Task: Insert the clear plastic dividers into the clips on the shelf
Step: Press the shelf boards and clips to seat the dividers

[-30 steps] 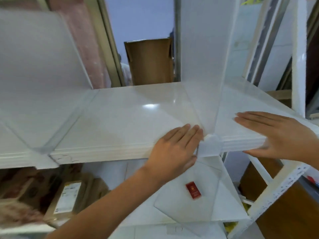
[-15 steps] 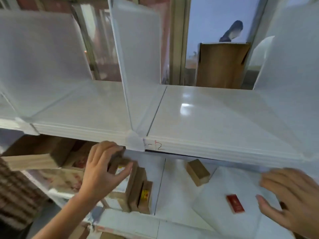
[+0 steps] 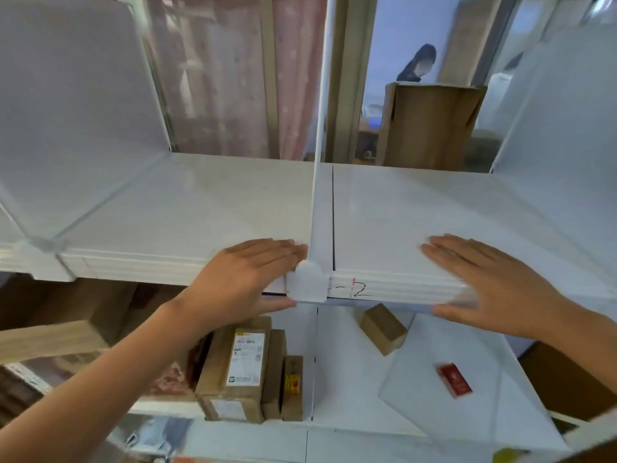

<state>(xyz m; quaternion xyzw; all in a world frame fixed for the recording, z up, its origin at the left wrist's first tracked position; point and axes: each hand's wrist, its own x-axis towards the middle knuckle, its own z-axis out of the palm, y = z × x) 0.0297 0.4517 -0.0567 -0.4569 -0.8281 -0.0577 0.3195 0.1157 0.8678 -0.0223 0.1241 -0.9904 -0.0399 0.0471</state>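
A white shelf (image 3: 207, 208) runs across the view. A clear plastic divider (image 3: 320, 121) stands upright on it, seen edge-on, its front end seated in a white clip (image 3: 307, 285) on the shelf's front edge. My left hand (image 3: 247, 279) lies flat over the shelf edge, fingertips touching the clip's left side and thumb under the shelf. My right hand (image 3: 494, 285) rests flat on the shelf edge to the right of the clip, holding nothing. Two more dividers stand at the left (image 3: 73, 105) and right (image 3: 564, 128). Another clip (image 3: 43, 252) is at the far left.
On the lower shelf stand several cardboard parcels (image 3: 247, 369), a small brown box (image 3: 384, 327), and a loose clear sheet (image 3: 444, 389) with a red packet (image 3: 454, 379) on it. A large cardboard box (image 3: 430, 125) and a person (image 3: 417, 65) are behind the shelf.
The view swung left along the shelf to another divider. Both hands left the first clip, dropped below the shelf, then rose again; they now lie on the edge beside this divider's clip.
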